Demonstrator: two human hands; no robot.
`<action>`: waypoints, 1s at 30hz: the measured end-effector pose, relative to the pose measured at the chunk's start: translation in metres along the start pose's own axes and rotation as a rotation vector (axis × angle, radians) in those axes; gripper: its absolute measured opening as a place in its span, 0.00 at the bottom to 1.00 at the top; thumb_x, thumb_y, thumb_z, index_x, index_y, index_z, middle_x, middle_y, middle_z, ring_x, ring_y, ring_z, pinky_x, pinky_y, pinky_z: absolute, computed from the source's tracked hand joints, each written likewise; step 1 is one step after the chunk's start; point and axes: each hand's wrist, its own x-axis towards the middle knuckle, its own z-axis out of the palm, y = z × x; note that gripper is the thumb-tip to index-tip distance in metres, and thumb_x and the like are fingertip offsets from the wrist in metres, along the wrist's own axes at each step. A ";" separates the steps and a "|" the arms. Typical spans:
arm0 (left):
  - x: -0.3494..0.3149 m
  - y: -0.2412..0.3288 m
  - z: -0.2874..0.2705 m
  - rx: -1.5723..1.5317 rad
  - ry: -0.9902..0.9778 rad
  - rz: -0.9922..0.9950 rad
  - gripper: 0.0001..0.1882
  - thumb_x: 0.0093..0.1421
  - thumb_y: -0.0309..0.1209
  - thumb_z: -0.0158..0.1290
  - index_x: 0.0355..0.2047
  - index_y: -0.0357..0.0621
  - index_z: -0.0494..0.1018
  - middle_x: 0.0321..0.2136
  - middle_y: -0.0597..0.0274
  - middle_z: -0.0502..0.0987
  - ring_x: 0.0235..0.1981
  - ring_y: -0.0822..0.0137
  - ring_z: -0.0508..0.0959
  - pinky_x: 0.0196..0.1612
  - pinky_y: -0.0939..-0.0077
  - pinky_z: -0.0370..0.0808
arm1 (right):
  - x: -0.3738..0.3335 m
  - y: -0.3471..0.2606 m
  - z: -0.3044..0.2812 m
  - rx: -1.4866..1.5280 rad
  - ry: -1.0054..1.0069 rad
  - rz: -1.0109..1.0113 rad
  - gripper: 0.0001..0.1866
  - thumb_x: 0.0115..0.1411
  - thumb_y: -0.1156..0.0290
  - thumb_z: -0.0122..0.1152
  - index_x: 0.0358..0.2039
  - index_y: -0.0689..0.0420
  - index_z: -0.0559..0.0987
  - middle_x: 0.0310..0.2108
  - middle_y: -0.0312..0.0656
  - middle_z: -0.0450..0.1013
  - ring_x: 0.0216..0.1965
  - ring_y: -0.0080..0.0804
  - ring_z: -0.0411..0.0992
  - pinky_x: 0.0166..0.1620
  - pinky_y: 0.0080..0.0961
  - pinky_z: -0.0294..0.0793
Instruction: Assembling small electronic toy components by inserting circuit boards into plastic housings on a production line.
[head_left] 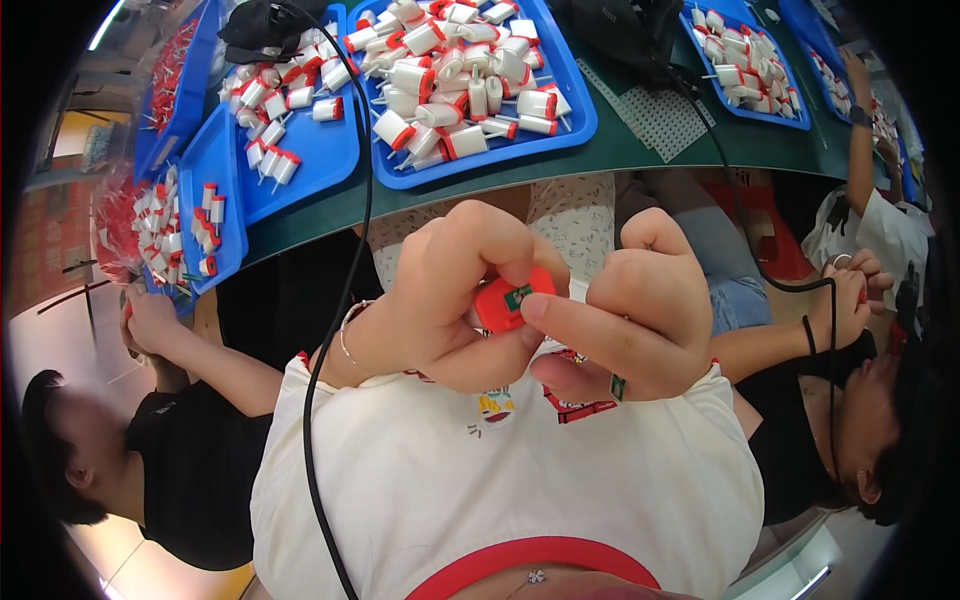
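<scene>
Held up in front of my chest is a small red plastic part (487,306), gripped between the thumb and fingers of my left hand (440,290). A small green circuit board (517,297) sits in the face of the red part. My right hand (640,310) has its fingers curled, and its index fingertip presses at the edge of that board. A second green board piece (617,388) shows against the lower fingers of my right hand. Whether anything else lies in the right palm is hidden.
Beyond my hands, a green table (640,165) carries a blue tray (590,110) heaped with white-and-red parts with metal pins. More blue trays (345,170) stand left and right. A black cable (365,200) hangs past my left arm. Co-workers sit on both sides.
</scene>
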 end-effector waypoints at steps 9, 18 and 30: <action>0.002 -0.003 -0.003 0.005 -0.020 0.085 0.14 0.42 0.21 0.52 0.29 0.40 0.60 0.24 0.57 0.75 0.19 0.70 0.75 0.22 0.83 0.70 | -0.005 0.004 0.006 0.059 0.017 0.012 0.18 0.34 0.65 0.65 0.30 0.55 0.78 0.14 0.26 0.60 0.14 0.17 0.55 0.22 0.21 0.45; -0.002 -0.004 -0.005 -0.009 -0.042 0.080 0.15 0.41 0.21 0.51 0.30 0.38 0.61 0.27 0.56 0.74 0.20 0.69 0.75 0.22 0.83 0.70 | -0.005 0.005 0.008 0.100 0.057 0.056 0.21 0.32 0.66 0.68 0.32 0.58 0.78 0.14 0.28 0.62 0.13 0.18 0.56 0.22 0.21 0.46; -0.006 0.001 -0.008 -0.057 -0.150 0.045 0.22 0.42 0.18 0.49 0.40 0.35 0.59 0.30 0.57 0.70 0.23 0.73 0.73 0.24 0.82 0.69 | 0.002 -0.004 -0.001 0.016 -0.121 0.050 0.25 0.35 0.61 0.69 0.36 0.58 0.77 0.17 0.28 0.60 0.15 0.21 0.55 0.24 0.25 0.46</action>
